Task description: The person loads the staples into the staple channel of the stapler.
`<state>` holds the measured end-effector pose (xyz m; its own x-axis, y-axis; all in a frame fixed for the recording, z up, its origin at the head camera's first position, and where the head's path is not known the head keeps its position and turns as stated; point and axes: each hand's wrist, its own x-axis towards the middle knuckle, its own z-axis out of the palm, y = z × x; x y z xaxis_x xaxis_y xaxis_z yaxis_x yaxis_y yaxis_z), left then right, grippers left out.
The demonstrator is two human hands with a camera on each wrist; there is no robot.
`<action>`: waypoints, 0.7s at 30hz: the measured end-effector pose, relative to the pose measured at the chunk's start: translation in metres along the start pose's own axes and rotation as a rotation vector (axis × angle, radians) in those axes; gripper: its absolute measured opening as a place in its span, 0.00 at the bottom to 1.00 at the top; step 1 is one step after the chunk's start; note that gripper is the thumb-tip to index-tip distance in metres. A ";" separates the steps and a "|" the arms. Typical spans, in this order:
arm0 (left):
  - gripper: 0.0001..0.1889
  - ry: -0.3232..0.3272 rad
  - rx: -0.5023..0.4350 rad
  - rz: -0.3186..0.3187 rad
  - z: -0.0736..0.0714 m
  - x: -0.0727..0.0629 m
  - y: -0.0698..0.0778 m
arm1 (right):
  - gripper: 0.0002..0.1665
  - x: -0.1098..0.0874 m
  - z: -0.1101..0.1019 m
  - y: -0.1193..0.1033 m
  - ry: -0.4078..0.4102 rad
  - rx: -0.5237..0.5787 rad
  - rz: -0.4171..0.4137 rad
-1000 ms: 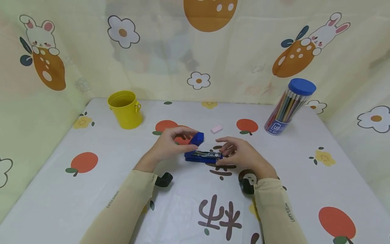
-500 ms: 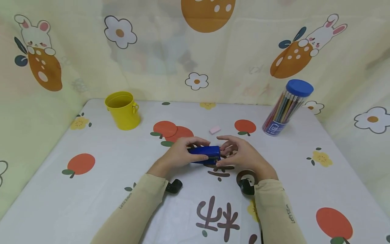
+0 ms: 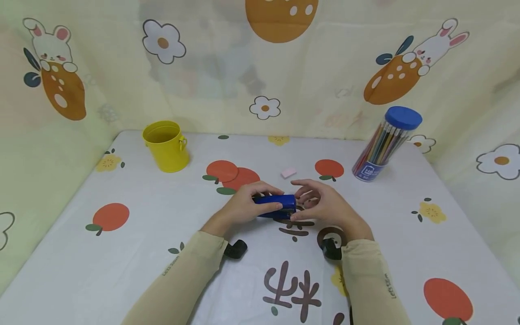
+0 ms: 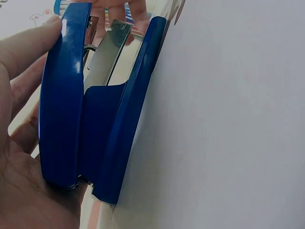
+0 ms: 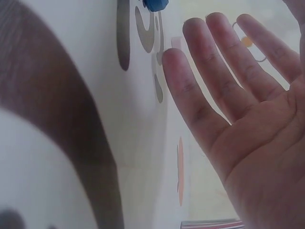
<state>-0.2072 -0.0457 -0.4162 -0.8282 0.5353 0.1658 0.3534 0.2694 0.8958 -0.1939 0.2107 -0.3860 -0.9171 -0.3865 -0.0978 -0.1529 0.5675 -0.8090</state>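
A blue stapler (image 3: 286, 201) rests on the table, held by my left hand (image 3: 243, 206). The thumb lies along the near side of its top arm, and the other fingers go over the far side. In the left wrist view, that top arm (image 4: 62, 95) stands apart from the base (image 4: 133, 114), with the metal staple channel (image 4: 107, 59) between them. My right hand (image 3: 327, 206) is at the stapler's right end, fingers loosely bent. Seen from the right wrist, its fingers (image 5: 209, 71) hold nothing, and a bit of blue stapler (image 5: 156, 5) shows at the top.
A pink eraser (image 3: 289, 173) lies just behind the hands. At the back left stands a yellow bucket (image 3: 170, 153), and at the back right a blue-lidded clear jar of pencils (image 3: 378, 149). A printed cloth (image 3: 219, 104) hangs behind the table.
My left hand has swung the stapler's raised top arm down to the right, over the staple channel. The right hand has barely moved. Little differs over the last half second.
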 end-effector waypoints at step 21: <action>0.17 -0.004 0.055 0.003 0.002 0.000 0.003 | 0.54 -0.002 0.000 0.001 0.028 -0.032 -0.016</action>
<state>-0.2059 -0.0434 -0.4145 -0.8256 0.5390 0.1671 0.3796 0.3113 0.8712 -0.1923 0.2115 -0.3867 -0.9244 -0.3752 -0.0684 -0.1786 0.5846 -0.7914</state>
